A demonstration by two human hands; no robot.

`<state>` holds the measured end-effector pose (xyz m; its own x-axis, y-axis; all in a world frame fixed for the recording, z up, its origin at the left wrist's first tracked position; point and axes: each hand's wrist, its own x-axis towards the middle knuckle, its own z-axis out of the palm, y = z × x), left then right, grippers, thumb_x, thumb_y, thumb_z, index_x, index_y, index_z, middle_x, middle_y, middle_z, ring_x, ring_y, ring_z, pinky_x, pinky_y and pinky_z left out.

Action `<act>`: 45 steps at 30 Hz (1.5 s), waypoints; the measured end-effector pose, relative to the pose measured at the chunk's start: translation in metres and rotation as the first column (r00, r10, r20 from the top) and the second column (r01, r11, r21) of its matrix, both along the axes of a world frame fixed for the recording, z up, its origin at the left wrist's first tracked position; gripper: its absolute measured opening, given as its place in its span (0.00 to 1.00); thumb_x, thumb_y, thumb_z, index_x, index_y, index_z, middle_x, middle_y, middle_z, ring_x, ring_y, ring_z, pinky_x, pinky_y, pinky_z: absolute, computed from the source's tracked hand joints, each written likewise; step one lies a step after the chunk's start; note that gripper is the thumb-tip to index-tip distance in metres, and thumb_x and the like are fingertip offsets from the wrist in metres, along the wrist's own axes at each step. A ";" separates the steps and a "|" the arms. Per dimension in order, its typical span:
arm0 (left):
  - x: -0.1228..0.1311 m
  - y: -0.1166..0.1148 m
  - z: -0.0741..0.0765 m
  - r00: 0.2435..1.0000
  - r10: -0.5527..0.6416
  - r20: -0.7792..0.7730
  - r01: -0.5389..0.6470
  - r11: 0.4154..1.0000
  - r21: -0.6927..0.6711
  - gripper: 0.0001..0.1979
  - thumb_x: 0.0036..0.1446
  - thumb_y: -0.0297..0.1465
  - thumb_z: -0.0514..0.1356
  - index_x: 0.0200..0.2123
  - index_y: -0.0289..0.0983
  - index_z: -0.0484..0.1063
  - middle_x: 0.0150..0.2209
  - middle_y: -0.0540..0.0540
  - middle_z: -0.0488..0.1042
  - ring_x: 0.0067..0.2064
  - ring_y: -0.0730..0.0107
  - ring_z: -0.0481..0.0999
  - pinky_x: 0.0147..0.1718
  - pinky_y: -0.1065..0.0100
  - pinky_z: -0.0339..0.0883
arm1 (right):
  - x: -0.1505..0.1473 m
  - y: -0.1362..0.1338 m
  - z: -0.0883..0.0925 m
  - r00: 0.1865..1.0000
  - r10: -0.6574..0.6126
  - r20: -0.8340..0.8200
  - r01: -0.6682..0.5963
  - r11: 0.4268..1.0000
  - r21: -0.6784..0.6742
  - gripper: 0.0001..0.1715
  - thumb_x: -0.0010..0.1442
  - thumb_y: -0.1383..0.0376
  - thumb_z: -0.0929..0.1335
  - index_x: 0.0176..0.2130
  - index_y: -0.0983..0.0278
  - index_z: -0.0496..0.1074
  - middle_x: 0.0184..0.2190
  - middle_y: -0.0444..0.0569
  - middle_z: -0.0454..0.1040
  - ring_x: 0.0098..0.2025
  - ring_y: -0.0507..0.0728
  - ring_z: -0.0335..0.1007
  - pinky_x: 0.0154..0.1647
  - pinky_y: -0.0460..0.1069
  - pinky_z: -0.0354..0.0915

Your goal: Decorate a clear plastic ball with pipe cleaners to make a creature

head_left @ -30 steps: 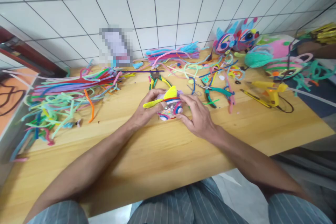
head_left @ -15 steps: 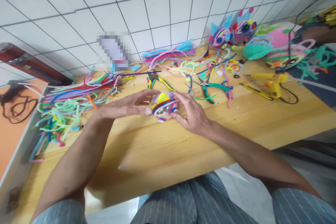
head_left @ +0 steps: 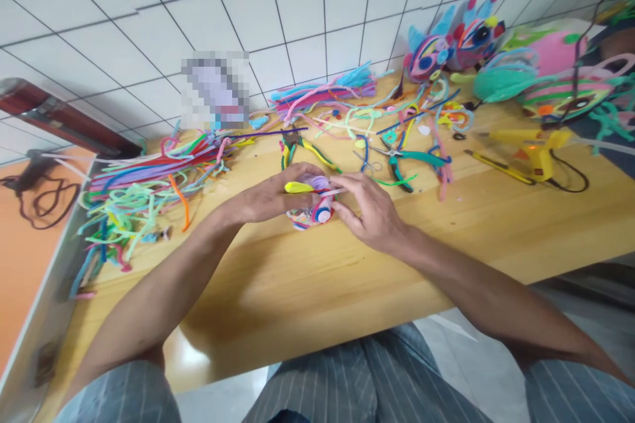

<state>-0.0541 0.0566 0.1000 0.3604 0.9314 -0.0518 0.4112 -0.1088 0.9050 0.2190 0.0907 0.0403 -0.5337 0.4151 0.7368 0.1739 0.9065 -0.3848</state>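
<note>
A small ball wrapped in pipe cleaners (head_left: 306, 217) is between my hands, just above or on the wooden table. It shows purple loops, a yellow piece and a blue-and-white round eye on its right. My left hand (head_left: 270, 197) is closed around its left and top, covering part of its front. At its right side my right hand (head_left: 371, 213) pinches a pale pipe cleaner (head_left: 335, 192) between thumb and forefinger. Yellow-green pliers (head_left: 317, 154) and teal-handled pliers (head_left: 419, 158) lie behind the hands, with small scissors (head_left: 370, 164) between them.
Pipe cleaners (head_left: 124, 211) heap at the left, and another bundle (head_left: 325, 89) lies by the tiled wall. Finished-looking creatures (head_left: 429, 56) stand at the back right. A yellow glue gun (head_left: 538, 152) and a yellow cutter knife (head_left: 501, 168) lie at the right.
The ball has turned, bringing its blue-and-white eye round to the front. My left fingers have moved over its front and top. The camera view has shifted slightly.
</note>
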 end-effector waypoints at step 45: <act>-0.009 -0.008 -0.001 0.988 -0.100 0.115 0.102 0.995 -0.013 0.32 0.61 0.36 0.74 0.69 0.47 0.79 0.70 0.44 0.80 0.75 0.42 0.75 0.78 0.44 0.66 | -0.003 0.010 -0.007 0.999 -0.031 0.039 0.026 0.992 0.126 0.19 0.79 0.71 0.66 0.49 0.53 0.86 0.45 0.49 0.86 0.46 0.58 0.81 0.49 0.55 0.76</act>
